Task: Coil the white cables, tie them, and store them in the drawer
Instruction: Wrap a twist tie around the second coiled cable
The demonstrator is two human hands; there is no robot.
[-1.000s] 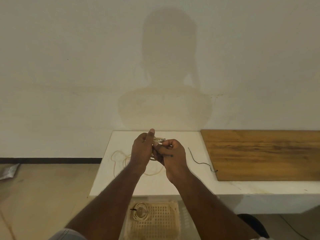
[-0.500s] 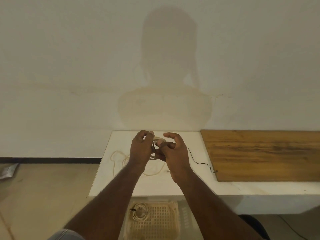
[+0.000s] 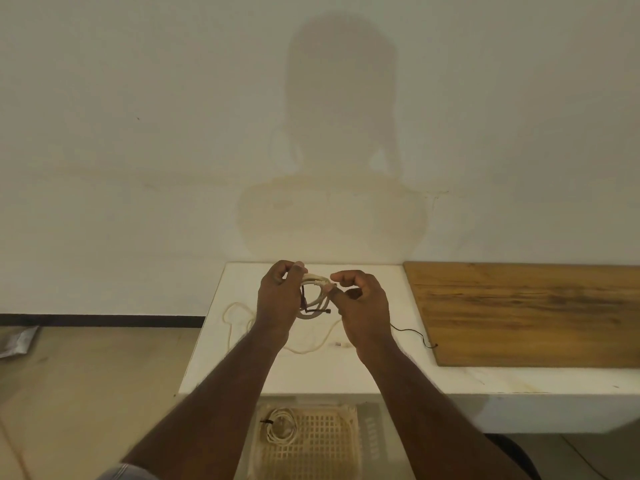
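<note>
White coil between both hands (left hand; right hand)

Wood board grainy; counter smooth white.

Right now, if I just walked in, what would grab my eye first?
Two bare hands, the left hand and right hand, raised over the white counter, holding a small coiled white cable between them. Beneath them a loose white cable sprawls on the counter, and lower, an open lattice drawer already holds a tied coil.
</note>
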